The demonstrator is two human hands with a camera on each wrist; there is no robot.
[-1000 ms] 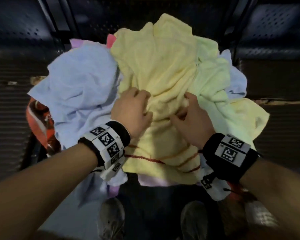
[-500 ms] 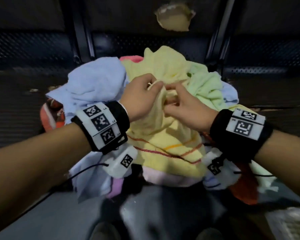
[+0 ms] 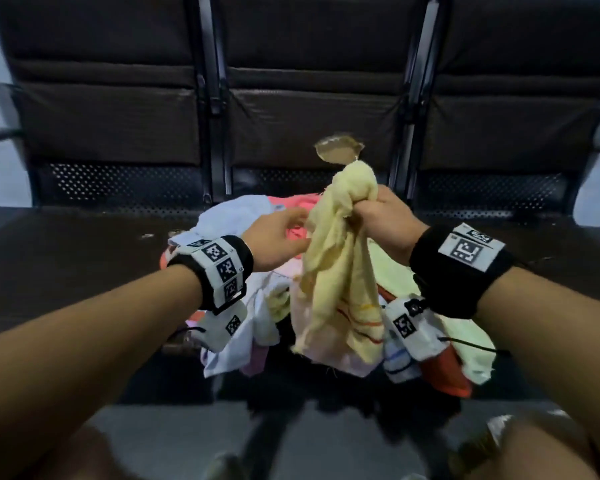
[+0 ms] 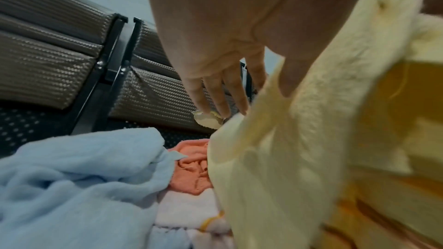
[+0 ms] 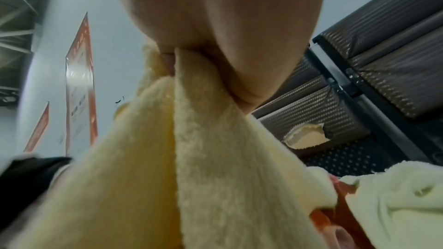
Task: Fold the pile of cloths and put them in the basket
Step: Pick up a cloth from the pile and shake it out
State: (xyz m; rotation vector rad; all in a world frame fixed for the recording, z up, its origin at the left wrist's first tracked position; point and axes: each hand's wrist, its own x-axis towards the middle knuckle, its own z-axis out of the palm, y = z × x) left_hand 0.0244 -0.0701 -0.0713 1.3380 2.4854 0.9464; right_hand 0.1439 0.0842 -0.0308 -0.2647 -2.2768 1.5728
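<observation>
Head view shows the right hand (image 3: 383, 225) with its fingers (image 3: 366, 211) curled tight round a bunched yellow cloth (image 3: 340, 271), which hangs below the fist over the pile (image 3: 232, 216) on the surface (image 3: 66, 258). Looks like the pick-one-out step, no folding yet. Left hand (image 3: 278, 239) sits just beside the cloth, fingers (image 4: 223, 92) straight and loose, touching its edge but not gripping. Next it probably needs to find a corner and spread the cloth flat. No basket in sight.
</observation>
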